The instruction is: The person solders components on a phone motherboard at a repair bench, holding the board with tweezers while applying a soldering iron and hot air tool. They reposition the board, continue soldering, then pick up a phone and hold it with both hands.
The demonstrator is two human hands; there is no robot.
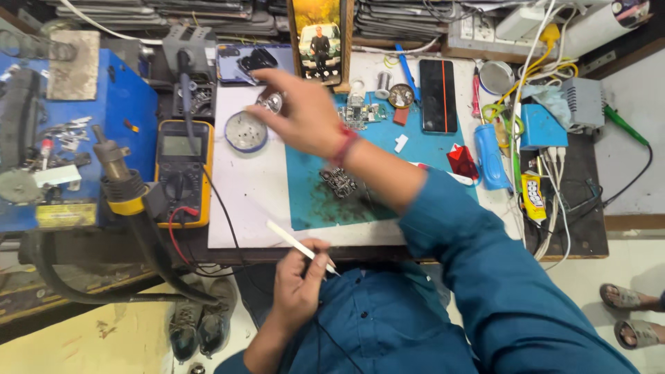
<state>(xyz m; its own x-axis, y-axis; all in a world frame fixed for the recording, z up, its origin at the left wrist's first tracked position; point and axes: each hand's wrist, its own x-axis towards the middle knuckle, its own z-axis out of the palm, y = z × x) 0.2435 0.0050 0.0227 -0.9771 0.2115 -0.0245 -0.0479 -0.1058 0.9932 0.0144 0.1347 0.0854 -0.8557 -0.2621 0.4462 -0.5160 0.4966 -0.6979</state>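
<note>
Right hand (305, 114) pinching small round metal part (270, 102) above round tin (245, 131) (left hand (298, 280) gripping white tweezers (298, 244)).

An open strip of white board (253, 201) is left between the yellow multimeter (182, 172) and the teal mat (325, 201), crossed only by a thin black lead (225, 208). The mat's near left corner is bare, while its middle is taken by a small dark circuit part (339, 182). The far edge is blocked by a round blue lid (245, 131), a black phone (438, 86) and a framed picture (319, 38) (standing upright). The right side is crowded by a blue torch (489, 156) and tangled cables (547, 173)
</note>
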